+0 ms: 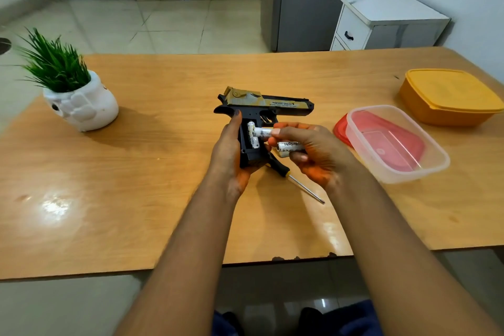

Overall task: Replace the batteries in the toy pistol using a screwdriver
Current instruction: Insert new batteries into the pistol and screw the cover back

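Frame centre: left hand (229, 155) grips toy pistol (261, 106) by its open grip; right hand (308, 150) pinches one battery (261, 132) at the compartment, curls round another (290, 147); screwdriver (294, 180) on table (136, 199) below, clear tub (395, 144) just right

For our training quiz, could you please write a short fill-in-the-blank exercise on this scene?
1. The left hand holds the toy pistol by its ____.
2. The right hand pinches a ____ at the open compartment.
3. The screwdriver lies on the ____.

Missing words: handle; battery; table
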